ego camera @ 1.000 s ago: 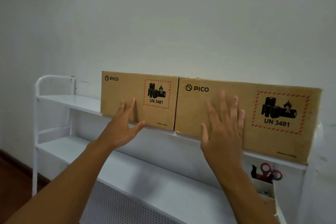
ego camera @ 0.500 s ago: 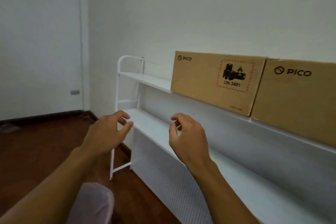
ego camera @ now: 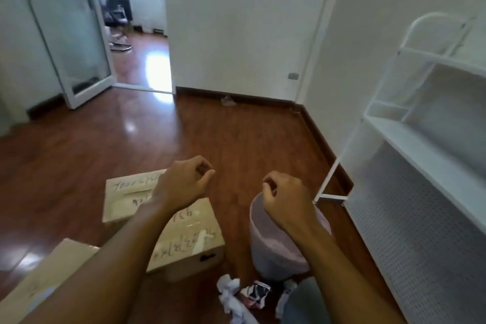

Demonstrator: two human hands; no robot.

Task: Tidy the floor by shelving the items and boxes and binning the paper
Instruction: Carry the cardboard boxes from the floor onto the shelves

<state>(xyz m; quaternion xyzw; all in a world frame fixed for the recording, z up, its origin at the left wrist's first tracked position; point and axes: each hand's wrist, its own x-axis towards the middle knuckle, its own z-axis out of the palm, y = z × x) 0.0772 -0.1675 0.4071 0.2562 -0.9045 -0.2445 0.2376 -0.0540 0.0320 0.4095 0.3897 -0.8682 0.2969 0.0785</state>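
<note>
Both hands hang empty in mid-air above the floor, fingers loosely curled. My left hand [ego camera: 185, 183] hovers over a taped cardboard box [ego camera: 189, 239] with handwriting on top. My right hand [ego camera: 285, 198] is above a pink bin [ego camera: 276, 258]. Another cardboard box [ego camera: 52, 273] lies at the lower left, partly behind my left forearm. Crumpled white paper [ego camera: 231, 294] and a small printed packet [ego camera: 256, 294] lie on the floor in front of the bin. The white shelf unit [ego camera: 410, 144] stands along the right wall; the part in view holds nothing.
Dark wooden floor [ego camera: 236, 139] stretches to the far wall. A glass door [ego camera: 68, 34] stands open at the back left, with a doorway and an office chair [ego camera: 118, 8] beyond. A small clear scrap [ego camera: 228, 100] lies by the far skirting board.
My view has swung left and down from the shelf with the two PICO boxes to the floor. Both hands left the boxes, dropped and curled, empty.
</note>
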